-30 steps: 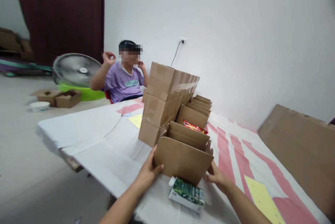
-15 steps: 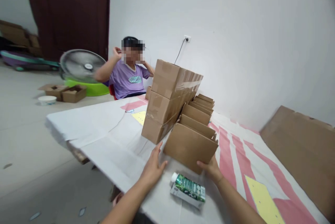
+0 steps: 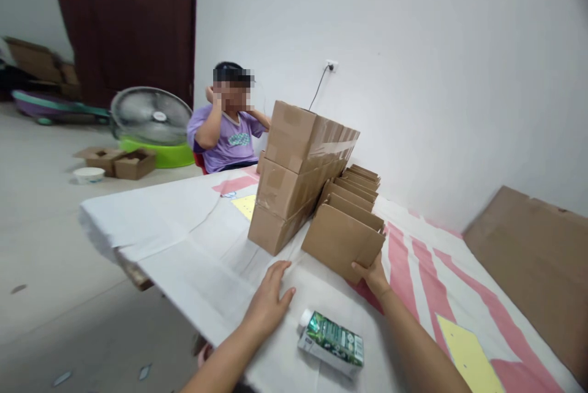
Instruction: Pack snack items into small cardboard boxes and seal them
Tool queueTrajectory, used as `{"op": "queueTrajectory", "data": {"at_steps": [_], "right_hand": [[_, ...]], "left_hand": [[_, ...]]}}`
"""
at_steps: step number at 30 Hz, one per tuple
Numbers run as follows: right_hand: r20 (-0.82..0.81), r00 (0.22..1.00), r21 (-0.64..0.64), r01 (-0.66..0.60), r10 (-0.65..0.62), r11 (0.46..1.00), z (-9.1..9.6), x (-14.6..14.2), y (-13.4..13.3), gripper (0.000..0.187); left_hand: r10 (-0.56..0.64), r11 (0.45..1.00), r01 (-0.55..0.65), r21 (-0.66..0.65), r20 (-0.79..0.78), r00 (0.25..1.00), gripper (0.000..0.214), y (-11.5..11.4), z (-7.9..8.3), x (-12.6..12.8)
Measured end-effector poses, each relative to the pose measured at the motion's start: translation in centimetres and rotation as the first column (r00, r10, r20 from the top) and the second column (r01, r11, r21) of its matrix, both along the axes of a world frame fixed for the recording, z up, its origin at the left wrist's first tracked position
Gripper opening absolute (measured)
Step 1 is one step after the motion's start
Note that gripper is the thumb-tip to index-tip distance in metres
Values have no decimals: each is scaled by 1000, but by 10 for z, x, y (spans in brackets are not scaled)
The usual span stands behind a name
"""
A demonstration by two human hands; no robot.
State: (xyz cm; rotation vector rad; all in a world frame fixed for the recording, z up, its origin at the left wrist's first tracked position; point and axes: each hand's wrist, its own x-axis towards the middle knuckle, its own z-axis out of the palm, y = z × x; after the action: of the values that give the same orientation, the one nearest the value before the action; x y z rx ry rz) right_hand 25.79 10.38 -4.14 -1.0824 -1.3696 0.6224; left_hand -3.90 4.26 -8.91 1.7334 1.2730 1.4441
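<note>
On the table (image 3: 184, 258), cardboard box (image 3: 337, 237) opening upward, long axis left-right

Left hand (image 3: 269, 302) has open tablecloth (image 3: 193, 264) leftward; stacked boxes (image 3: 283, 191) block ahead; a carton (image 3: 333, 341) lies rightward

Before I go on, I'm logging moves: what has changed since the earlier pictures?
The nearest open box has moved forward, away from the green carton. The left hand has let go of it; the right hand still grips it. Carton and stacked boxes stayed put.
</note>
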Motion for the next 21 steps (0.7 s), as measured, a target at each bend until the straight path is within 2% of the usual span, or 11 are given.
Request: {"op": "queueTrajectory", "data": {"at_steps": [7, 14, 18, 21], "right_hand": [[11, 1000, 2, -23, 23, 1000, 3, 13, 12, 87], [77, 997, 19, 12, -13, 1000, 1, 16, 16, 92], [102, 993, 13, 57, -58, 998, -4, 10, 10, 83], [92, 993, -42, 78, -74, 996, -5, 2, 6, 73]], "left_hand": [[-15, 1000, 12, -16, -154, 988, 48, -4, 2, -1], [-16, 1000, 13, -17, -197, 980, 48, -6, 7, 0], [-18, 1000, 20, 9, -203, 979, 44, -6, 9, 1], [-9, 1000, 12, 15, -207, 978, 43, -6, 11, 2]]}}
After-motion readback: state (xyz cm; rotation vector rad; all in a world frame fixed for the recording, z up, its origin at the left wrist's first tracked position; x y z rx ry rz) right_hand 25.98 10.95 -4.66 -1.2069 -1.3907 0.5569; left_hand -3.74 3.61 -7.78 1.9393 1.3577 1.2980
